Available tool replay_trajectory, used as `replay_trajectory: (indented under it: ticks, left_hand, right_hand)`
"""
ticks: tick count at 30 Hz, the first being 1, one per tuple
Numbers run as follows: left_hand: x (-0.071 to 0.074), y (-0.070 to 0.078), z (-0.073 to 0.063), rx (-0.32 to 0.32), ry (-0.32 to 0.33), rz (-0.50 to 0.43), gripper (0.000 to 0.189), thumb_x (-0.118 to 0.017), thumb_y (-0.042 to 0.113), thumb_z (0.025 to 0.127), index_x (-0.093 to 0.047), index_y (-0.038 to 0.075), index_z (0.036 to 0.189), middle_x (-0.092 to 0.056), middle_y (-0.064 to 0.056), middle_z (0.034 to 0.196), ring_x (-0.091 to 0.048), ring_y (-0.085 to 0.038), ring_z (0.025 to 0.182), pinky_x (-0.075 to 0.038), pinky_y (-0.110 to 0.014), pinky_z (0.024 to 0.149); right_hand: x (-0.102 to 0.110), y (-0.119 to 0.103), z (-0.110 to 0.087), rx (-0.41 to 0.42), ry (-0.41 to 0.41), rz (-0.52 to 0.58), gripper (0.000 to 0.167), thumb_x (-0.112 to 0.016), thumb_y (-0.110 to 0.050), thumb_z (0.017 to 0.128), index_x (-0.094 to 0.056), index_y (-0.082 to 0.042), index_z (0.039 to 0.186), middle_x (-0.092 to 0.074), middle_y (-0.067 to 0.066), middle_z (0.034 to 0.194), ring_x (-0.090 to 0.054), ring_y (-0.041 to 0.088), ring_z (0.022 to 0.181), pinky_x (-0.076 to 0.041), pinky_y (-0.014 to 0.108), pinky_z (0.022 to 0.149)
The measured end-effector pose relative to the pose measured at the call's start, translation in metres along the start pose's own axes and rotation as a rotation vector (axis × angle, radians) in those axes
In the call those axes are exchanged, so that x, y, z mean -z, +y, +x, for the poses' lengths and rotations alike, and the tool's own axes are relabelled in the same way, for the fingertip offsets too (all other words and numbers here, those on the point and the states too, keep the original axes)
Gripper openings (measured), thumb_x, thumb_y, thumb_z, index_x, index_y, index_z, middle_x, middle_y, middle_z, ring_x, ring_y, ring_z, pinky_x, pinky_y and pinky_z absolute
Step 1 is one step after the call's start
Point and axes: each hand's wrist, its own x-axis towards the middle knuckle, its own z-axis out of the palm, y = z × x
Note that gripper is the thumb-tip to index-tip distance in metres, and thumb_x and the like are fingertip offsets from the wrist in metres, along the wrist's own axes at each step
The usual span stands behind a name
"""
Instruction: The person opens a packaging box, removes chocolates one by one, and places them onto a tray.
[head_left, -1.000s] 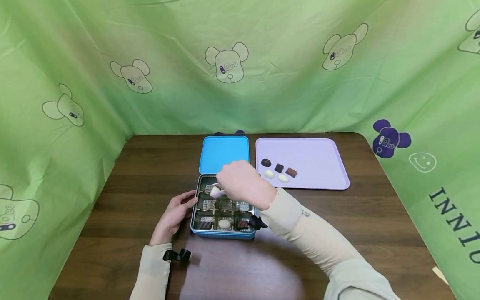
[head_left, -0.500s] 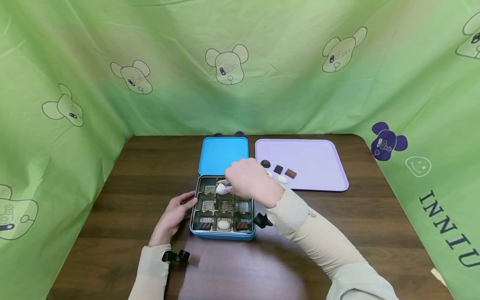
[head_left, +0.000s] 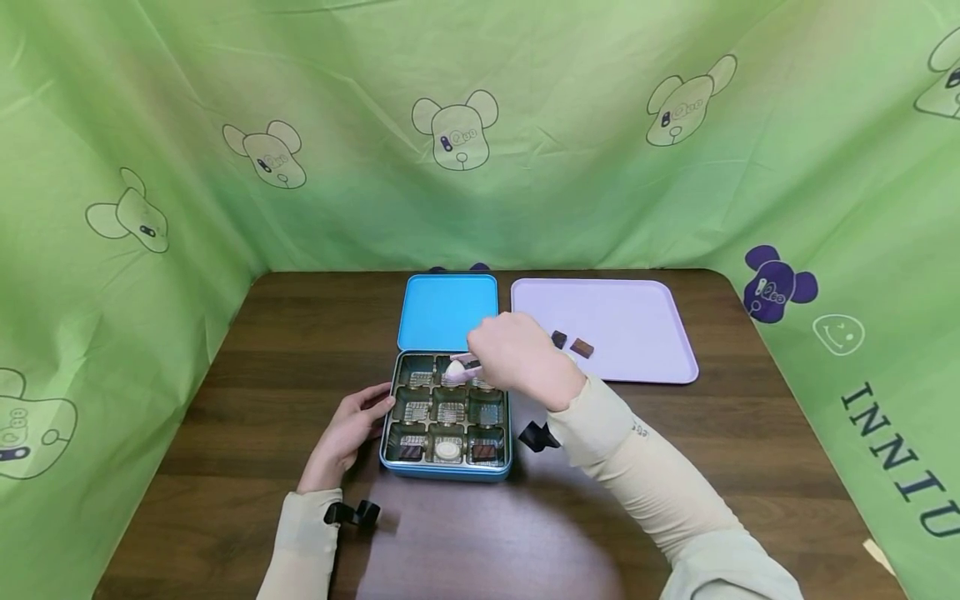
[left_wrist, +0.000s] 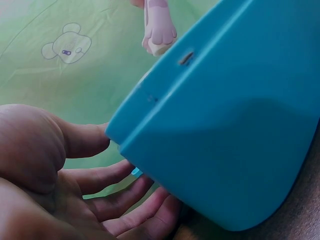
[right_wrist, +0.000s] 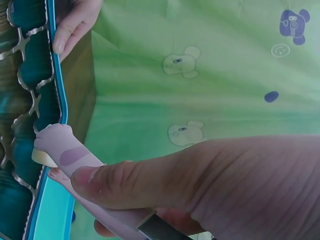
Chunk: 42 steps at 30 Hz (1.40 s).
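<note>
My right hand (head_left: pixel 517 354) grips lilac paw-tipped tongs (right_wrist: pixel 72 150), which pinch a white chocolate (head_left: pixel 455 370) over the back middle compartment of a blue tin (head_left: pixel 446 472). Whether the chocolate touches the compartment floor cannot be made out. My left hand (head_left: pixel 354 425) rests against the tin's left side, thumb at the rim and fingers loosely bent along the wall (left_wrist: pixel 220 155). Along the tin's front row lie a dark chocolate (head_left: pixel 410 452), a white oval chocolate (head_left: pixel 447 451) and a brown chocolate (head_left: pixel 483 452).
Behind the tin, its blue lid (head_left: pixel 447 312) lies folded back. A lilac tray (head_left: pixel 622 325) at the back right bears a dark square chocolate (head_left: pixel 559 339) and a brown rectangular one (head_left: pixel 582 347); my right hand hides its near left part. Green cloth (head_left: pixel 457 217) hangs around the table.
My right hand has moved rightward with the tongs and white chocolate, from the back left compartment to the back middle one. It now covers several chocolates on the tray. My left hand stays put.
</note>
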Motion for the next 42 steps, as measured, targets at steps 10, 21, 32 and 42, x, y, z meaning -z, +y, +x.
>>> replay_trajectory:
  ticks: [10, 21, 32, 42]
  left_hand:
    - [-0.001, -0.002, 0.001, 0.005, 0.007, 0.002, 0.044, -0.054, 0.010, 0.105, -0.047, -0.005, 0.145, -0.062, -0.023, 0.122, -0.064, -0.013, 0.090, -0.055, -0.028, 0.075]
    - [-0.001, -0.002, 0.002, 0.001, 0.001, 0.004, 0.045, -0.054, 0.012, 0.105, -0.047, -0.005, 0.146, -0.062, -0.024, 0.123, -0.065, -0.014, 0.091, -0.055, -0.028, 0.076]
    - [-0.002, -0.001, 0.004, 0.008, 0.005, -0.002, 0.044, -0.054, 0.012, 0.105, -0.047, -0.004, 0.146, -0.063, -0.023, 0.122, -0.065, -0.013, 0.089, -0.055, -0.028, 0.075]
    - [0.000, 0.000, 0.000, 0.007, 0.010, 0.019, 0.044, -0.054, 0.011, 0.105, -0.048, -0.004, 0.146, -0.062, -0.023, 0.124, -0.064, -0.014, 0.092, -0.055, -0.029, 0.076]
  right_hand:
    - [0.000, 0.011, -0.005, -0.030, 0.006, 0.034, 0.030, -0.079, -0.031, 0.088, -0.060, -0.019, 0.069, -0.054, -0.002, 0.066, -0.049, 0.017, 0.060, -0.047, 0.038, 0.056]
    - [0.000, 0.025, -0.009, -0.073, -0.002, 0.041, 0.028, -0.079, -0.032, 0.088, -0.061, -0.018, 0.072, -0.056, -0.001, 0.069, -0.054, 0.019, 0.065, -0.051, 0.042, 0.060]
    - [0.001, 0.038, -0.015, -0.100, 0.042, 0.071, 0.030, -0.079, -0.037, 0.087, -0.064, -0.017, 0.070, -0.057, 0.000, 0.068, -0.057, 0.023, 0.065, -0.051, 0.046, 0.062]
    - [-0.001, 0.048, -0.019, -0.131, 0.030, 0.099, 0.022, -0.078, -0.028, 0.086, -0.067, -0.018, 0.070, -0.058, -0.001, 0.068, -0.054, 0.022, 0.062, -0.049, 0.045, 0.059]
